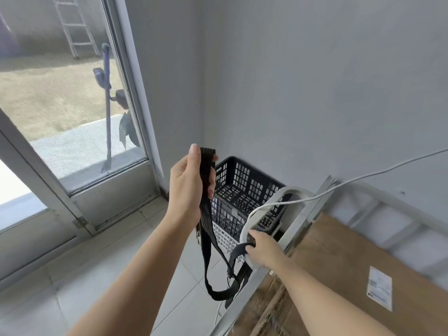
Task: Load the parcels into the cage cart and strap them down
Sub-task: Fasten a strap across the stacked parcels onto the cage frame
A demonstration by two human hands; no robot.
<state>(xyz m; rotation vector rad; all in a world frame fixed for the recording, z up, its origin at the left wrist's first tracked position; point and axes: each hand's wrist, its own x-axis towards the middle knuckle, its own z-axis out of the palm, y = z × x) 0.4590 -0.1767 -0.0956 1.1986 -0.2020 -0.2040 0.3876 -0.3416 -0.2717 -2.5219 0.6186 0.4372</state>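
I see the left hand (188, 180) raised and closed in a fist round the strap (206, 229). A short folded end of it stands up above the thumb, and the rest hangs down below the wrist. From there the black webbing drops, sags in a slack bight under both hands, and climbs back to the right hand (263, 248). Some small fitting hangs on the strap just under the left wrist, but it is too blurred for me to name.

The right hand is lower than the left and off to its right. Its fingers are curled over the other end of the strap, which wraps the white loop (291, 190) at the cart's near corner. I read it as gripping strap and loop together.

The cart rail (303, 221) runs just beyond the right hand's knuckles and on down under the forearm. Behind and to the right of that hand, inside the rail, lies a flat brown parcel (339, 251) with a white label (379, 288) on top. More cardboard shows under the right forearm.

Beyond the gap between the hands a black basket (244, 180) sits on top of a white basket (224, 235), in the corner of the room. A white cable (363, 178) crosses above the right hand and passes the loop. Tiled floor (97, 263) lies beneath the left arm.
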